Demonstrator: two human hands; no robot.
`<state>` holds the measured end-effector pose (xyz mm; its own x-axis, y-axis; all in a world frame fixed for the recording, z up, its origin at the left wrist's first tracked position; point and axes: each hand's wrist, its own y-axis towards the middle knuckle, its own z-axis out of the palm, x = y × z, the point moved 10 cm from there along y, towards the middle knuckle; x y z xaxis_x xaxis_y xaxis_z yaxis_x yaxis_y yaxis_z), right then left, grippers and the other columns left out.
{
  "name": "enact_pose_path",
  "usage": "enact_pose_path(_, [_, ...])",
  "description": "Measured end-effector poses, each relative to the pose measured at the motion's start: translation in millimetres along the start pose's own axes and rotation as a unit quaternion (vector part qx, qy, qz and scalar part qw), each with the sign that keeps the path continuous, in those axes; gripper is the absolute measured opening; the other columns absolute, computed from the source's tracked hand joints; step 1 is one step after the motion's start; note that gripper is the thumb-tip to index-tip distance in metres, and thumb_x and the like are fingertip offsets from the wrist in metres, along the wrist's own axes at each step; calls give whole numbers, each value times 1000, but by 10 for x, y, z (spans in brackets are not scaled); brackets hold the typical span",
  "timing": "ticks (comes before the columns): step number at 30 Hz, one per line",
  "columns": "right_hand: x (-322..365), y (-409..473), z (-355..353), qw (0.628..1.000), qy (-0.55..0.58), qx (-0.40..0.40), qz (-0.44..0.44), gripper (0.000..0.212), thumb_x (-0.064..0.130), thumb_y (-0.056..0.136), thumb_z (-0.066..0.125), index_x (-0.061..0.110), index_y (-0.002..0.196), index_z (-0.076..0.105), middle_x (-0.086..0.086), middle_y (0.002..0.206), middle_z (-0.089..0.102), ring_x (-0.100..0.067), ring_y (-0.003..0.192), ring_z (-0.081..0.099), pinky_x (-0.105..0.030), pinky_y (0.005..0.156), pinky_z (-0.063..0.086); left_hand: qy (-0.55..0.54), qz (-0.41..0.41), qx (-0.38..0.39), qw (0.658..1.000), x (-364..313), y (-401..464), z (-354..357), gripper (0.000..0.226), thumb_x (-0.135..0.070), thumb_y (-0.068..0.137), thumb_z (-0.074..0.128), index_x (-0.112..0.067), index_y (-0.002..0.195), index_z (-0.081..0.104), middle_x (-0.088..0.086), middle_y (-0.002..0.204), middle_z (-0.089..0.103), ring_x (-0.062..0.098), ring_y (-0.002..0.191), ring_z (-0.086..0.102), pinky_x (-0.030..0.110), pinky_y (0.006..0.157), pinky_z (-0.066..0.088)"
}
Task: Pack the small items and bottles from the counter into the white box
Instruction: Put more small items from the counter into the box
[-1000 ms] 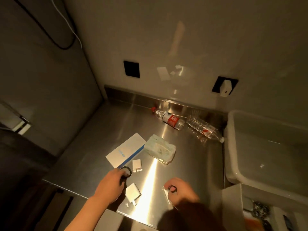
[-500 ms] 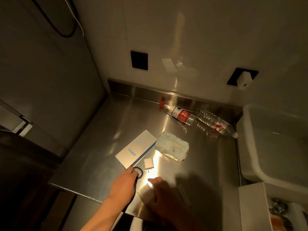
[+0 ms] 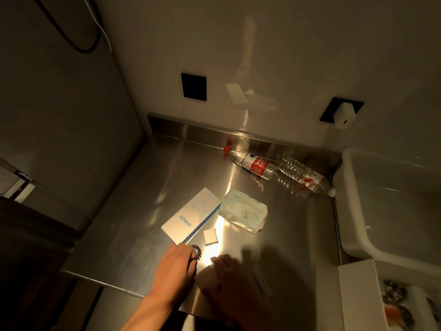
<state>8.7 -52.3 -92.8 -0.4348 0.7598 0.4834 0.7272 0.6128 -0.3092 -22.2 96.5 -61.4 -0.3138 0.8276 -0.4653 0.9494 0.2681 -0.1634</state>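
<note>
Our left hand pinches the bead bracelet on the counter; our blurred right hand covers what seems a white charger, grip unclear. Both could slip en route to the white box at right, bottles unpacked

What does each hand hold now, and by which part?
The left hand pinches the black bead bracelet at its near side with its fingers. The right hand covers a white charger; whether it grips it cannot be told.
</note>
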Motion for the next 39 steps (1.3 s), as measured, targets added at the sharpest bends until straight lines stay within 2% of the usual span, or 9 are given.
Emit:
enact_pose_path(10, [-974,-341,-378,983,-75,-62,159,49,39,96,45,20,141,48,-5,134,51,-27,123,49,-37,96,45,-38,53,-35,997,-553,-84,-83,13,-29,93,58,-33,85,50,-15,86,51,8,80,48,30,75,44])
enact_pose_path(13, [-992,-464,-519,980,-60,-118,151,12,6,78,69,5,90,70,-14,85,64,-33,75,66,-31,58,43,-38,50,-30,998,-631,-105,-37,8,-29,96,59,-33,91,54,-16,91,54,6,80,52,29,75,48])
enact_pose_path(15, [-930,-540,-622,979,-41,-154,130,14,-5,63,68,7,70,68,-10,65,61,-29,53,62,-25,44,40,-34,45,-24,998,-698,-120,-18,8,-31,98,59,-34,93,54,-17,93,54,4,81,54,26,75,50])
enact_pose_path(19, [-1002,-666,-743,980,20,-156,121,34,-5,71,61,16,96,70,-3,93,64,-24,84,65,-26,68,51,-42,54,-29,997,-960,-133,-87,17,-26,98,59,-36,89,50,-18,92,51,3,81,53,24,72,50])
enact_pose_path(21, [-1078,-749,-882,976,59,-190,89,37,-3,65,68,16,97,71,-1,90,65,-21,77,64,-21,68,50,-48,66,-33,996,-1127,-128,-108,15,-24,97,60,-35,90,52,-16,93,52,4,83,53,27,75,50])
enact_pose_path(26, [-1278,-991,-1369,968,93,-228,54,40,29,78,60,33,117,66,12,115,62,-9,102,58,-12,94,40,-68,112,-57,990,-1761,-114,-134,7,-32,98,60,-38,100,58,-22,97,53,1,90,54,25,84,50])
enact_pose_path(32, [-1676,-1510,-2165,949,100,-293,52,37,40,86,56,37,122,65,23,113,59,1,101,58,-18,91,49,-119,202,-53,971,-2765,-96,22,10,-33,98,61,-42,102,60,-25,99,53,-2,95,56,16,84,45])
enact_pose_path(36, [-2014,-2134,-2551,918,79,-388,31,25,25,88,68,15,111,71,8,104,67,-2,95,61,-17,88,51,-108,278,-24,954,-3419,-220,298,9,-37,97,56,-40,102,63,-24,97,54,1,91,55,17,81,43])
enact_pose_path(39, [-2517,-2498,-2593,915,78,-388,80,17,27,88,64,19,102,66,11,96,64,1,86,60,-19,79,55,-101,321,0,942,-3861,-363,558,10,-39,95,56,-40,103,62,-24,95,53,-1,88,52,16,79,41])
